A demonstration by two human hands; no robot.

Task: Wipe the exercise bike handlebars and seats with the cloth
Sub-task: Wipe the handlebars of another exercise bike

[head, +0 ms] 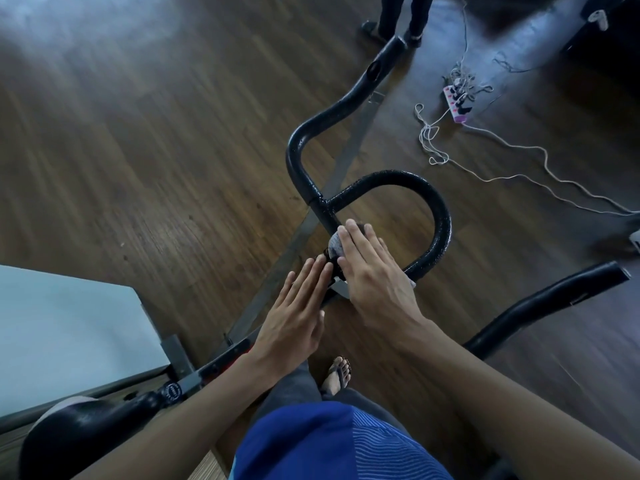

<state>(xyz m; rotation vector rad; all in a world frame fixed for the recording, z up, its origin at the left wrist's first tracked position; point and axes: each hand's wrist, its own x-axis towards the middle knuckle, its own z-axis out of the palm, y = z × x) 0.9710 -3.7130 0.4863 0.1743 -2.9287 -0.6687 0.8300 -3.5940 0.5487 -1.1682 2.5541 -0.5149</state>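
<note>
1. Your right hand [374, 282] is lying flat on the one grey cloth [335, 244], fingers straight and close together, pressing it down onto the centre bar of the handlebars [440, 223]; a small corner of that cloth is also peeking out under the little-finger side of your palm.
2. Your left hand [294, 313] is resting just beside the right one, fingers straight and together, fingertips touching the black fitting at the middle of the bars; it is holding nothing.
3. You are working on one set of black handlebars, showing one closed loop [398, 176] in the middle and two outer horns, one [367, 77] reaching up and away, the other [540, 303] running off to your right.
4. One black seat [69, 438] is showing at the lower left, well apart from both hands and from the cloth.
5. One pale cabinet [69, 323] is standing at your left, near the seat.
6. One power strip [456, 102] is lying on the wooden floor [138, 150] at the upper right, with several plugs in it and pale cords [512, 147] trailing away; how many cords, you cannot tell.
7. One sandalled foot [339, 374] of yours is showing below your hands; two legs [405, 15] of another person are standing at the top edge.
</note>
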